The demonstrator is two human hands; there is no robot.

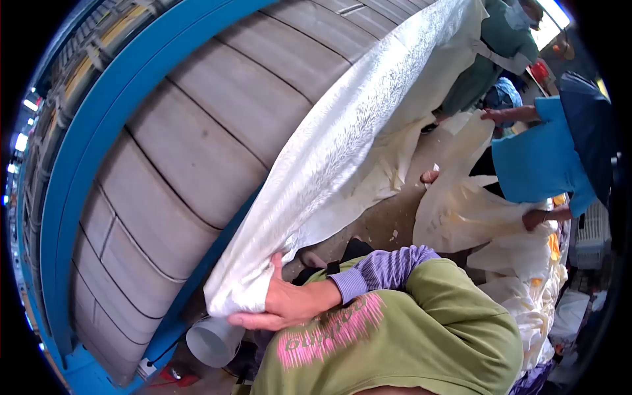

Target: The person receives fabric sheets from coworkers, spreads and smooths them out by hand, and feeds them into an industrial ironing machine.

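Observation:
My right hand (289,303), in a purple-striped cuff, grips the near end of a long white cloth (349,135) with a woven pattern. One digit lies along the lower edge of the cloth and another shows above it; the other fingers are hidden by the fabric. From my hand the cloth runs up and away to the right, along the edge of a large machine with wide grey bands (197,145). At its far end stands a person in green (510,39), with one hand at the cloth. My left hand is not in view.
A blue machine rail (99,112) curves along the left. Below my hand stands a whitish bucket (214,342). To the right, a person in a blue shirt (536,161) holds a cream cloth (461,204). Heaped cloth (526,309) lies at lower right.

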